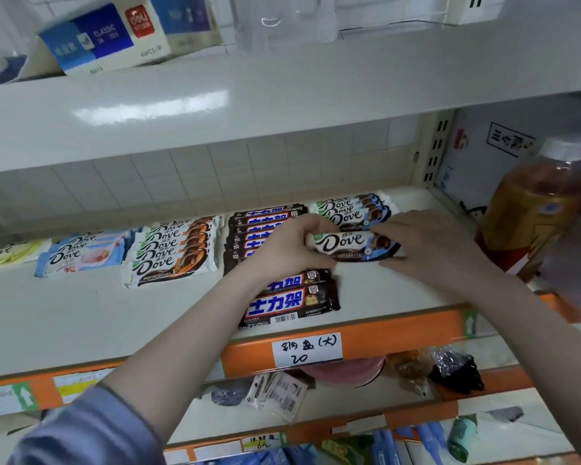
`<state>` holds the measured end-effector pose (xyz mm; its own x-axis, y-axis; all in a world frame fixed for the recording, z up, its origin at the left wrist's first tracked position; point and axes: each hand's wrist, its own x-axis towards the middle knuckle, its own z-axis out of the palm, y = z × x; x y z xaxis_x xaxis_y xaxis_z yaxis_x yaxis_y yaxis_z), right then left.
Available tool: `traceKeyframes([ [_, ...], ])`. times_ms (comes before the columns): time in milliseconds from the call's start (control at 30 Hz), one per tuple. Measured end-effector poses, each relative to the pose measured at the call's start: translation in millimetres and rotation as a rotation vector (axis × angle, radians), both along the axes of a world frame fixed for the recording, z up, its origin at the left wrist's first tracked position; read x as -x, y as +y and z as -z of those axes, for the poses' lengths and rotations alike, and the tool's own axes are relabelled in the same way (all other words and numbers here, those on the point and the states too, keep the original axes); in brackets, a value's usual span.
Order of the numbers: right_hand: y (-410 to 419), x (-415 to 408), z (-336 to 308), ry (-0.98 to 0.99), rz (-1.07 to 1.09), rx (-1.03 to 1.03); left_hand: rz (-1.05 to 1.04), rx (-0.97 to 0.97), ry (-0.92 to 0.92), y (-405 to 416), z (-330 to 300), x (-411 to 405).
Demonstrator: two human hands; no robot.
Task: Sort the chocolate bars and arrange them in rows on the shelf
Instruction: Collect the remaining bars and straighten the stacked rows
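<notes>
Dove bar (353, 246), held level just above the shelf (81, 317) in front of its matching row (353, 209), left hand (292, 246) and right hand (426, 246) pinching opposite ends; probably light, brittle inside, the wrapper slick, so end-grips suit.

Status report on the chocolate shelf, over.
Left hand and right hand gripping one Dove bar. Bar at front of its row. Nothing in the way.

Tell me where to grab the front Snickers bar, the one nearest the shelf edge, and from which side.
Take the front Snickers bar by its long edges near the middle, coming from above and in front. It lies flat, lengthwise along the shelf lip, with bare shelf to its right; the left forearm crosses its left end, so pinch right of centre.
</notes>
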<state>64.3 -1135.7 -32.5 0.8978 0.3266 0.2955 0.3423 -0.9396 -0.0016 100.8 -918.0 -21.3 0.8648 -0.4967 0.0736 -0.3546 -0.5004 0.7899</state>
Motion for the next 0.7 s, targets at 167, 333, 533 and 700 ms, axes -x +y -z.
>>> traceKeyframes([
  [167,-8,-35,-1,-0.06,0.062,0.112,-0.046,-0.342,-0.349,-19,6,-27],
  [333,-6,-62,6,-0.061,0.101,0.164,-0.182,-0.574,-0.509,-37,19,-44],
  [533,-5,-71,14,0.012,0.079,0.005,-0.218,-0.575,-0.478,-35,35,-49],
  [700,-7,-68,16,0.158,0.113,-0.068,-0.2,-0.557,-0.51,-31,39,-50],
])
